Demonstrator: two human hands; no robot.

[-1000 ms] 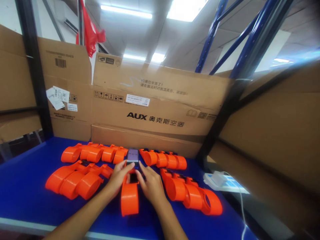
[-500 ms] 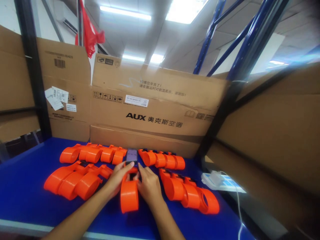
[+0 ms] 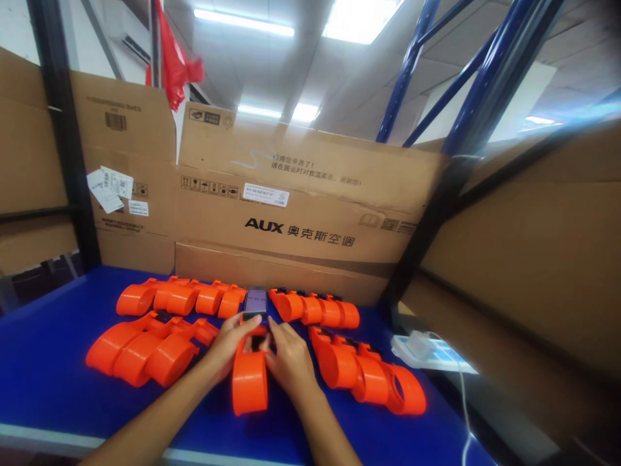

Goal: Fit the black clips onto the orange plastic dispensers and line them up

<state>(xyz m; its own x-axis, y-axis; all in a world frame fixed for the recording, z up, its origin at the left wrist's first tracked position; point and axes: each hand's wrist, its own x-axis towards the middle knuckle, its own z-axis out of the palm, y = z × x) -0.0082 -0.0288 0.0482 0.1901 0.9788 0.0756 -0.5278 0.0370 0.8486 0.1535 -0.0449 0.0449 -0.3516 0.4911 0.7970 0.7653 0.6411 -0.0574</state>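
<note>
An orange plastic part point(image 3: 250, 382) with a rounded end lies on the blue table point(image 3: 48, 375) in front of me, its far end between my hands. My left hand point(image 3: 228, 346) rests on its left side and my right hand point(image 3: 290, 359) on its right side, fingers closed around the far end. Just beyond my fingertips a phone point(image 3: 255, 302) with a lit screen stands against the cardboard. Whether my fingers touch the phone I cannot tell.
Rows of several similar orange parts lie at back left point(image 3: 179, 299), front left point(image 3: 145, 349), back right point(image 3: 315, 310) and front right point(image 3: 369, 378). A tall AUX cardboard box point(image 3: 301, 213) walls the back. A white charger and cable point(image 3: 420, 346) sit at the right edge.
The orange part between my hands has shifted slightly toward me and to the left. The view has drifted a little. My hands keep the same hold.
</note>
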